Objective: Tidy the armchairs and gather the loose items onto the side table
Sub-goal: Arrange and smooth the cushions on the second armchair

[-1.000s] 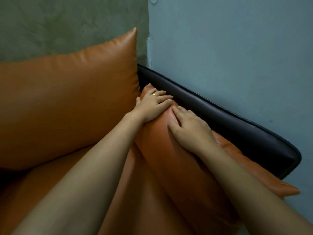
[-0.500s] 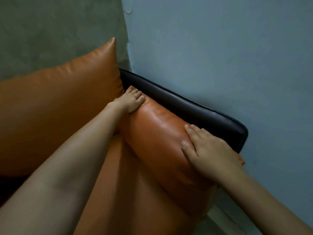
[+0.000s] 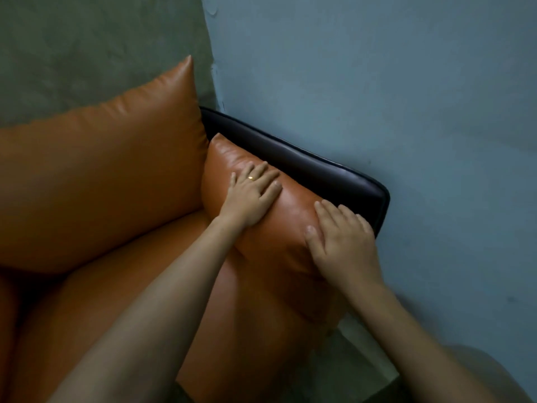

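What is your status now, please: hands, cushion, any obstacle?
Left hand open, flat on side cushion. Right hand open, flat beside it. Cushion against dark armrest. No obstacle seen.

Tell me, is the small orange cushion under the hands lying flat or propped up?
Propped up: the small orange cushion leans against the black armrest, with the left hand and right hand flat on it.
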A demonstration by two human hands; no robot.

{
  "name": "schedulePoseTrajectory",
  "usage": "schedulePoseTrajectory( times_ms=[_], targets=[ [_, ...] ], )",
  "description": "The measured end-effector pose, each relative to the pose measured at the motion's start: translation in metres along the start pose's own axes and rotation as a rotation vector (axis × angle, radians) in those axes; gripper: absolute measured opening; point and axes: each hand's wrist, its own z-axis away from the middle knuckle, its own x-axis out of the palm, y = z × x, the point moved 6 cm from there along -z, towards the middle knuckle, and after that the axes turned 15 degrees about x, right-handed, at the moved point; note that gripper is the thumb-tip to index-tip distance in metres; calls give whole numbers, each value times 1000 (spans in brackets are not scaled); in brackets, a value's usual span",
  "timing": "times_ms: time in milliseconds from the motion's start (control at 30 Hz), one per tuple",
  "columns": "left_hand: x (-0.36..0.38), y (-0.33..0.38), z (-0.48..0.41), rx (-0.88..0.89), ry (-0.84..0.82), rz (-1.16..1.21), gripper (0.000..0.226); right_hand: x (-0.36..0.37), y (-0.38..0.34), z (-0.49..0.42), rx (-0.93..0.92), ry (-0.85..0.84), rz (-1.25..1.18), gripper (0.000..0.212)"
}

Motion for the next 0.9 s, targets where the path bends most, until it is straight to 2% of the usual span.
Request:
schedulePoseTrajectory(
  times_ms=[133,233,333,467,567,667,767,900],
  targets=[
    [2,-3,2,-123,-21,-20,55,11,13,34,127,36,-134,70],
    [2,9,19,-205,7,44,58,16,15,42,131,25,-233,74],
    [10,26,55,-225,75,162,58,7,19,35,112,91,-301,72],
    [26,43,98,-269,283,311,57,-20,22,9,80,240,-334,53],
    [31,53,101,-330,361,380,58,-32,22,-15,20,201,-211,43],
    [39,62,102,-339,452,409,59,-24,24,-20,-23,114,-215,53],
    [49,65,106,-371,508,422,58,1,30,-1,-24,53,-337,69],
    [54,72,111,-434,584,468,59,14,32,15,11,141,-523,67]
  ],
)
